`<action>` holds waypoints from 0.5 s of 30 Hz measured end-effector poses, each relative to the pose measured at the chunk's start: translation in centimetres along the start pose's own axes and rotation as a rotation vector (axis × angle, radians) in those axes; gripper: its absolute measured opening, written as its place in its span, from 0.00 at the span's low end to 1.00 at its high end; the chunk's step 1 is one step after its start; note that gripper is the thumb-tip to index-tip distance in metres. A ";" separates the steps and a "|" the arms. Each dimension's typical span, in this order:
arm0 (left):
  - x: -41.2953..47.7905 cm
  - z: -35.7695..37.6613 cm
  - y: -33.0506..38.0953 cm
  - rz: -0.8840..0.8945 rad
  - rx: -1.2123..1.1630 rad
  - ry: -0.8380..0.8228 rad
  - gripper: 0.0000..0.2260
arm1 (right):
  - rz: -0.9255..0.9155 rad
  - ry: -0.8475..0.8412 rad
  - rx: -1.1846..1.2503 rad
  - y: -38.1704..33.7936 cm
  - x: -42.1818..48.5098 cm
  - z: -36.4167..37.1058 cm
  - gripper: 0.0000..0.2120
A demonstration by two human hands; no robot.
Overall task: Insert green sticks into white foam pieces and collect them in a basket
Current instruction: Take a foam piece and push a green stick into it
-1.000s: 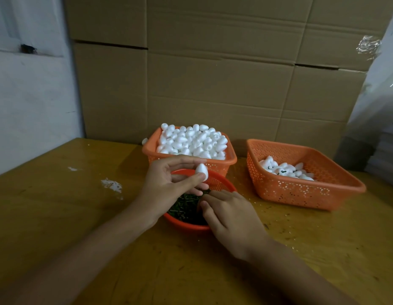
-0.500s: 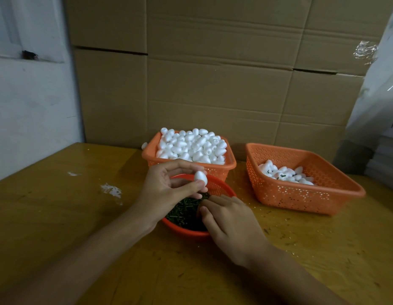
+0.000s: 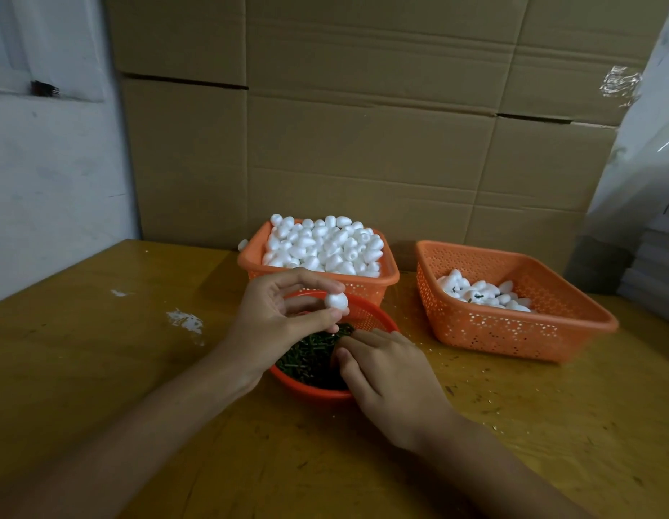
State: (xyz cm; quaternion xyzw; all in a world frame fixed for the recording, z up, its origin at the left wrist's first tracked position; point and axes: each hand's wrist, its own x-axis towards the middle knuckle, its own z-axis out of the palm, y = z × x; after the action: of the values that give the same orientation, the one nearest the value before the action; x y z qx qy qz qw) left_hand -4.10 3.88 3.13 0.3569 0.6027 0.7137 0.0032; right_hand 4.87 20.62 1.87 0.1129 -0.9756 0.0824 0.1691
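1. Foam comes first: our left hand (image 3: 276, 320) pinches one white foam piece (image 3: 336, 301) between thumb and fingertips. It is a narrow grip closed on that single piece, held above the far side of the round red bowl (image 3: 310, 392).
2. Our right hand (image 3: 391, 372) lies over the bowl's near right side, its fingers bent down onto the green sticks (image 3: 306, 355) heaped inside. Whether a stick is already caught between them we cannot tell, since the fingertips are not plainly shown.
3. We judge the step in hand to be drawing out one stick, with the insertion to follow.
4. To do it well, we should tease a single stick clear of the tangle, not a clump. We should take it near one end so that a short length stands free to lead into the foam.
5. The left hand should turn the piece so that the end meant for the stick faces the right hand; which end that is, we cannot make out.
6. Foam of this kind probably dents easily, so we hold it lightly by its sides and push straight, without wobble.
7. Once joined, it belongs in the orange basket (image 3: 512, 342) on the right, where a few finished pieces (image 3: 482, 294) lie; the heaped basket (image 3: 250, 261) behind the bowl is stock.
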 end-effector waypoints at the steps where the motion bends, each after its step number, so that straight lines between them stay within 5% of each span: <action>1: 0.0 0.0 0.0 -0.001 0.000 0.001 0.09 | 0.000 -0.002 0.000 0.0 0.0 0.0 0.29; 15: 0.0 0.2 0.8 -0.035 -0.143 0.007 0.08 | 0.011 -0.005 -0.001 0.1 0.0 0.2 0.30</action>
State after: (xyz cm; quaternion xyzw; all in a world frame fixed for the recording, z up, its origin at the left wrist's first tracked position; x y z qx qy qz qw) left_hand -3.60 3.86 3.79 0.3429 0.5564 0.7558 0.0390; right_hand 4.82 20.67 1.71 0.1079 -0.9767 0.0823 0.1664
